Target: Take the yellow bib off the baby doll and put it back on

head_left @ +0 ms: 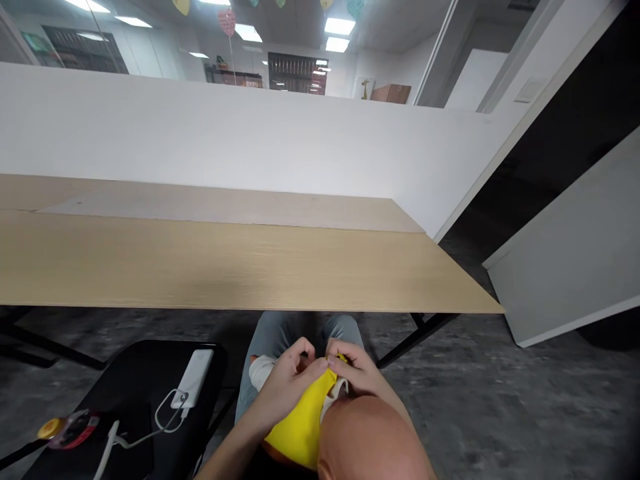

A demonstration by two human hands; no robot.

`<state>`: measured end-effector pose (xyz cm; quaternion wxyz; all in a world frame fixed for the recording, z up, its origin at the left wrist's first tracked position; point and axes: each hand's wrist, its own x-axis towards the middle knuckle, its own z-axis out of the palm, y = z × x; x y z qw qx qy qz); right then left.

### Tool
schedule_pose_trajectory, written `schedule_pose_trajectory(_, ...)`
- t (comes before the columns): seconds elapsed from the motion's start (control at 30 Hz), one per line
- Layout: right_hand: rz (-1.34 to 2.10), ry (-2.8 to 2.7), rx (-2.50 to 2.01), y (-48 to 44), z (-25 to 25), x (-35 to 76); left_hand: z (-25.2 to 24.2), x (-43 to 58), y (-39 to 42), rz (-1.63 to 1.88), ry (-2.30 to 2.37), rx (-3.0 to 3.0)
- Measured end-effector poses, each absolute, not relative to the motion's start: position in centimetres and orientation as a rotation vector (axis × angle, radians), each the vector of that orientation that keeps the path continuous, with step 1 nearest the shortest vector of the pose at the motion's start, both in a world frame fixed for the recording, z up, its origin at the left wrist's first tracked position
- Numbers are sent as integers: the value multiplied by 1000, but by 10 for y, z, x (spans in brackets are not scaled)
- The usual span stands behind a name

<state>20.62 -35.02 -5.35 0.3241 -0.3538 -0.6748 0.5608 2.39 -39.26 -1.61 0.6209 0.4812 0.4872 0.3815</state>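
A bald baby doll (375,440) lies on my lap with the top of its head toward me. It wears a white garment, and a yellow cloth like a bib (304,423) covers its front. My left hand (295,377) is closed, thumb and fingers pinching the yellow cloth's edge near the doll's neck. Close against it, my right hand (357,368) also pinches the yellow cloth, at the neck's right side. A white sleeve end (261,371) shows left of my left hand. The fingertips partly hide what they grip, and the doll's face is out of sight.
A wooden table (225,263) spans the front, its near edge just beyond my knees. On a black chair (135,387) at left lie a white power bank (194,377) with a cable and a red-and-yellow item (73,428). A grey door panel (570,247) stands at right.
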Motion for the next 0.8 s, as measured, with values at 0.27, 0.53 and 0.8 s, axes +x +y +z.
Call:
schedule_pose_trajectory(0.27, 1420, -1721, -893, -353, -54, 205, -17, 23, -392, 824, 1043, 1147)
schedule_pose_trajectory(0.53, 1456, -1611, -916, -354, -52, 208, -11, 17, -394, 788, 1009, 1153)
schedule_pose_trajectory(0.8, 1440, -1620, -988, -355, -44, 203, -7, 22, -393, 689, 1056, 1240)
